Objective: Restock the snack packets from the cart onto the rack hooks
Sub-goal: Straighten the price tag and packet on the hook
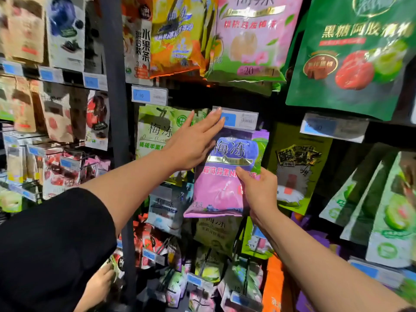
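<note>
A pink and purple snack packet [221, 176] hangs in front of the rack at mid-height, below a blue price tag [238, 119] at the end of a hook. My right hand [258, 192] grips the packet's right side, thumb across its front. My left hand [193, 143] lies with straight fingers against the packet's top left, fingertips reaching the price tag. The hook itself is hidden behind the tag and my fingers. The cart is out of view.
Hanging packets fill the rack: a light green one [155, 129] to the left, an olive one [295, 163] to the right, a big green one [351, 52] above right. A dark upright post [117, 109] divides the racks. Another person's hand [99, 284] reaches in at the bottom left.
</note>
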The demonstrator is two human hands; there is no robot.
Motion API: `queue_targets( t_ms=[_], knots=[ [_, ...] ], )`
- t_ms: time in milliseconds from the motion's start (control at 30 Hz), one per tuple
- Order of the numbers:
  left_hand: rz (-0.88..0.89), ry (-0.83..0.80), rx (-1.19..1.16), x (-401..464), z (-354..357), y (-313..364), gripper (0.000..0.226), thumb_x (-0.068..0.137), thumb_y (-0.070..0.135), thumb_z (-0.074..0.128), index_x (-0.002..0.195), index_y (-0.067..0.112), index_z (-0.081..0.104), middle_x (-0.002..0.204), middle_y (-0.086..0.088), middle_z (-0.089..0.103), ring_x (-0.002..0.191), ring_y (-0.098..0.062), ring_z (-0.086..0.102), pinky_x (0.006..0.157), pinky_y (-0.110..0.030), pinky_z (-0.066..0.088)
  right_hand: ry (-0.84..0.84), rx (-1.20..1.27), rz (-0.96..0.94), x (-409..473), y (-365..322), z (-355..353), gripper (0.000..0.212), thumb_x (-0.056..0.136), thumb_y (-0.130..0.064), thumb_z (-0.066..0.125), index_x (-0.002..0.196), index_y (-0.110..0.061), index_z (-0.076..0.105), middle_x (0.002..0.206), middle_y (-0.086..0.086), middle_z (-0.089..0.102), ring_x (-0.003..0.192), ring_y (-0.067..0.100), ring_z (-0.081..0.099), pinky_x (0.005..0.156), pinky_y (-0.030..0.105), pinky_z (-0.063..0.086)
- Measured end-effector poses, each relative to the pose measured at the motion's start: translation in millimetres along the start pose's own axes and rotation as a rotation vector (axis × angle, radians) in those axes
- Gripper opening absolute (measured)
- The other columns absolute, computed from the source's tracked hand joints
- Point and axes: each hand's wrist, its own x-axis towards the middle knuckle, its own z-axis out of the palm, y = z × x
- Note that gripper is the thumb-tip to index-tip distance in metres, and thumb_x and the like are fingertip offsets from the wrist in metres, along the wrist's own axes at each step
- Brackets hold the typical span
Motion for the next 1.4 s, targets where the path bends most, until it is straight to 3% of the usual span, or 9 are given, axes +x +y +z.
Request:
queue_targets(
  t_ms=[167, 533, 733, 833, 933, 1067, 1300, 1400],
  knots=[
    [-0.018, -0.038, 0.004, -0.8, -0.7, -0.3, 0.058, 0.103, 0.03, 0.028, 0.153, 0.017, 0.003, 0.161, -0.002, -0.008, 0.148, -0.012, -0.005, 0.116, -0.039, -0.012, 0.011, 0.008, 0.003, 1.9, -1.2, -2.0, 0.003, 0.082, -0.021, 0.073, 0.081, -0.02, 0.071, 0.083, 0.004, 0.075, 0.087, 0.034, 0.07, 0.082, 0.058, 0.054],
    [-0.004, -0.033, -0.016, -1.2, -2.6, -1.0, 0.055, 0.104, 0.03, 0.025, 0.154, 0.016, 0.006, 0.161, -0.001, -0.005, 0.148, -0.012, -0.002, 0.117, -0.043, -0.009, -0.001, 0.094, -0.048, -1.1, -8.0, 2.1, 0.012, 0.087, -0.006, 0.067, 0.085, -0.017, 0.07, 0.084, 0.005, 0.074, 0.083, 0.027, 0.07, 0.083, 0.053, 0.056],
    [0.0, -0.041, -0.014, -1.7, -3.6, -1.4, 0.055, 0.103, 0.03, 0.025, 0.154, 0.016, 0.006, 0.161, -0.002, -0.006, 0.148, -0.013, 0.0, 0.117, -0.046, -0.008, 0.023, 0.035, -0.038, 8.4, -6.0, 5.3, 0.005, 0.081, -0.016, 0.073, 0.077, -0.015, 0.07, 0.081, 0.009, 0.074, 0.086, 0.035, 0.07, 0.081, 0.06, 0.053],
    [0.005, -0.034, -0.02, -1.8, -3.4, -1.4, 0.056, 0.103, 0.029, 0.027, 0.154, 0.016, 0.007, 0.161, -0.003, -0.006, 0.148, -0.014, 0.0, 0.117, -0.047, -0.006, 0.046, 0.042, -0.025, 6.3, -4.4, 6.1, 0.023, 0.073, -0.026, 0.076, 0.08, -0.005, 0.069, 0.082, 0.014, 0.074, 0.087, 0.039, 0.069, 0.078, 0.062, 0.053],
    [0.007, -0.027, -0.015, -1.2, -2.3, -1.2, 0.056, 0.103, 0.028, 0.028, 0.154, 0.015, 0.008, 0.161, -0.003, -0.005, 0.149, -0.015, 0.0, 0.117, -0.049, -0.005, 0.048, 0.06, -0.025, 5.1, -3.9, 6.2, 0.002, 0.079, -0.015, 0.074, 0.08, -0.014, 0.072, 0.084, 0.01, 0.075, 0.088, 0.036, 0.07, 0.08, 0.06, 0.054],
    [0.007, -0.017, -0.027, -0.2, 0.5, -1.5, 0.055, 0.103, 0.027, 0.03, 0.153, 0.015, 0.009, 0.161, -0.003, -0.005, 0.149, -0.015, 0.002, 0.117, -0.049, -0.005, 0.052, 0.093, -0.005, 5.9, -5.8, 6.6, 0.01, 0.083, -0.009, 0.072, 0.079, -0.017, 0.072, 0.086, 0.01, 0.075, 0.09, 0.035, 0.07, 0.081, 0.058, 0.054],
    [0.023, 0.006, -0.036, -0.8, 3.2, -5.3, 0.055, 0.103, 0.028, 0.029, 0.153, 0.016, 0.01, 0.162, -0.003, -0.003, 0.149, -0.015, 0.002, 0.117, -0.048, -0.006, 0.09, 0.04, -0.007, 8.4, -2.1, 11.8, 0.004, 0.081, -0.017, 0.075, 0.078, -0.019, 0.072, 0.083, 0.004, 0.075, 0.083, 0.029, 0.072, 0.08, 0.056, 0.056],
    [0.024, 0.008, -0.039, -0.7, 3.3, -5.6, 0.056, 0.103, 0.028, 0.029, 0.154, 0.016, 0.01, 0.162, -0.002, -0.003, 0.148, -0.015, 0.003, 0.117, -0.047, -0.007, 0.123, 0.015, -0.031, 11.2, -4.2, 15.3, 0.013, 0.072, -0.029, 0.077, 0.076, -0.018, 0.072, 0.08, 0.003, 0.075, 0.084, 0.032, 0.071, 0.078, 0.058, 0.055]
  ],
)
